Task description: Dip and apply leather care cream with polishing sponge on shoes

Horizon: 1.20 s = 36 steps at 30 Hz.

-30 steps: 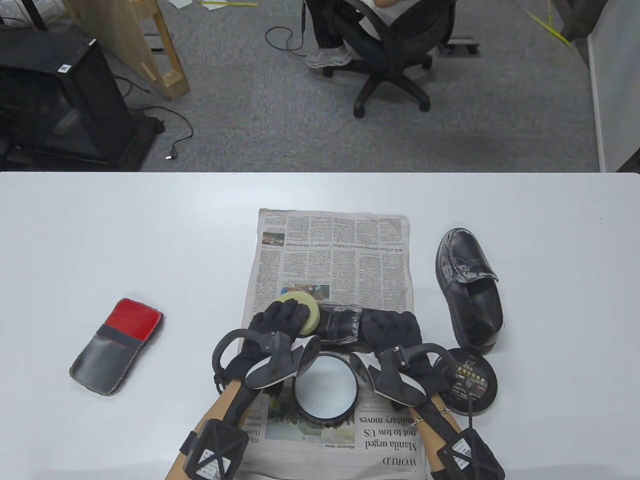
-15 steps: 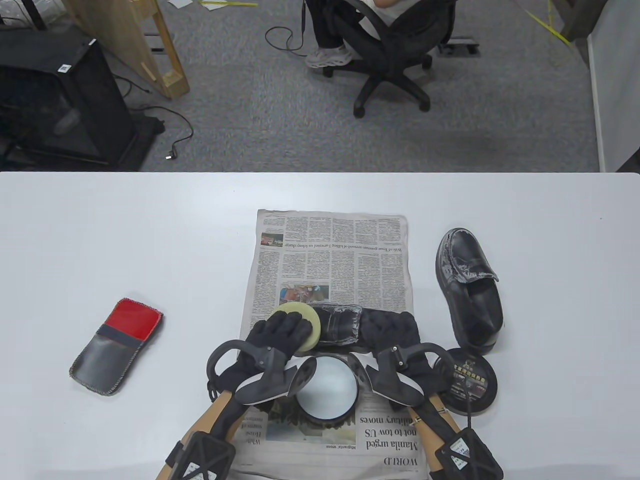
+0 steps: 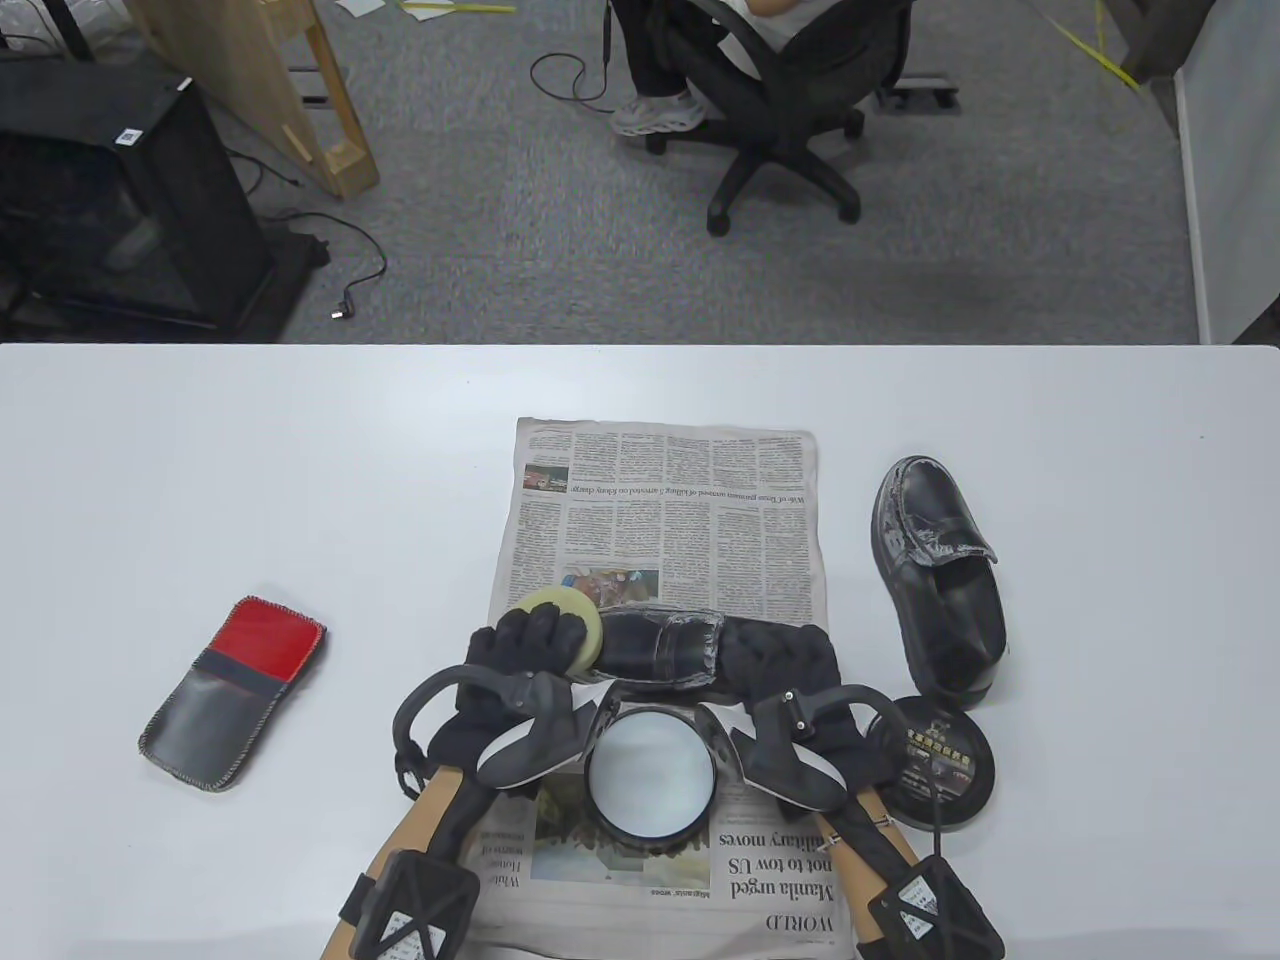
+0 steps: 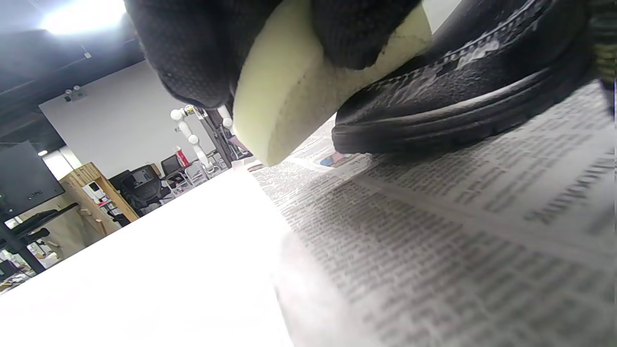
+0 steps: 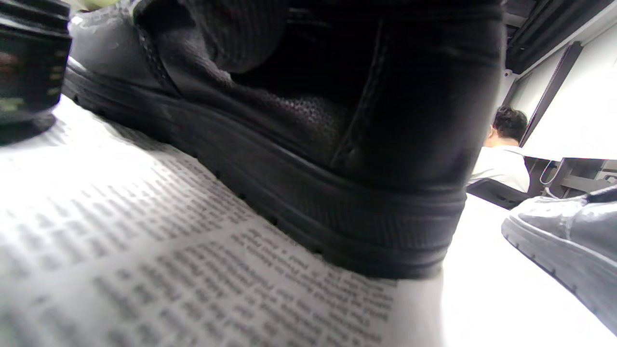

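A black leather shoe [image 3: 660, 645] smeared with white cream lies sideways on the newspaper [image 3: 665, 510], toe to the left. My left hand [image 3: 525, 650] grips a pale yellow round sponge [image 3: 570, 615] and presses it against the shoe's toe; the left wrist view shows the sponge [image 4: 299, 91] against the toe [image 4: 462, 96]. My right hand [image 3: 785, 655] grips the shoe's heel end, its fingers curled into the opening; the heel [image 5: 376, 144] fills the right wrist view. The open cream tin [image 3: 650, 772] stands between my wrists.
A second black shoe [image 3: 940, 570] with cream on it stands to the right on the white table [image 3: 250, 470]. The tin's black lid [image 3: 945, 765] lies near my right wrist. A red and grey pouch [image 3: 232, 692] lies at the left. A person sits in a chair beyond the table.
My left hand has slid the sponge leftward along the shoe, from its vamp to the toe tip. The right hand and the shoe have stayed in place.
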Each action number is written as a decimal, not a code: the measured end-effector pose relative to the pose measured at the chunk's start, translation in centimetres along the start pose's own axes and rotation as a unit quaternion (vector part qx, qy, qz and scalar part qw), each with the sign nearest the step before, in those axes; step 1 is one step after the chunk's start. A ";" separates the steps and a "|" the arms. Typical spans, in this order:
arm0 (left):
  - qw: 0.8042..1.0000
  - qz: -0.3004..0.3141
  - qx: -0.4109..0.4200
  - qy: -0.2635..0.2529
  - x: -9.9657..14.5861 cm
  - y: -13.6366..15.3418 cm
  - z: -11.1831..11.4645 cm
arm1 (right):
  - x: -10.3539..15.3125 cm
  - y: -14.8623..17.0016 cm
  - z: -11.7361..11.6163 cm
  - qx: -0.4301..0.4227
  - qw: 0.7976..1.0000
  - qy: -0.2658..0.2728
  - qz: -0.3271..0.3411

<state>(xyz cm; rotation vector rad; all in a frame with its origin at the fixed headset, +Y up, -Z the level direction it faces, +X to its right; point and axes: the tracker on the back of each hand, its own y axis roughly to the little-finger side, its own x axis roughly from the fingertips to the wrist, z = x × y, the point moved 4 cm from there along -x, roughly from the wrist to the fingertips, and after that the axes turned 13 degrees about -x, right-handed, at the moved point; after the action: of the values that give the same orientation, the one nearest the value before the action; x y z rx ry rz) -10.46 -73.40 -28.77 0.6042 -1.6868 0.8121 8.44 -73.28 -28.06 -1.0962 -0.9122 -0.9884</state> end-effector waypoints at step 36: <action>0.970 -0.103 0.135 0.173 2.3 8.4 10.1 | 0.2 0.1 0.2 -0.024 0.999 -0.021 0.018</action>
<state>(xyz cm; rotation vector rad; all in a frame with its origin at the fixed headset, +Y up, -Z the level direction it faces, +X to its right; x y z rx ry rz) -23.53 -75.89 -29.80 0.7621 -1.1847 0.9428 8.60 -73.05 -27.90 -1.1733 -0.9038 -0.9646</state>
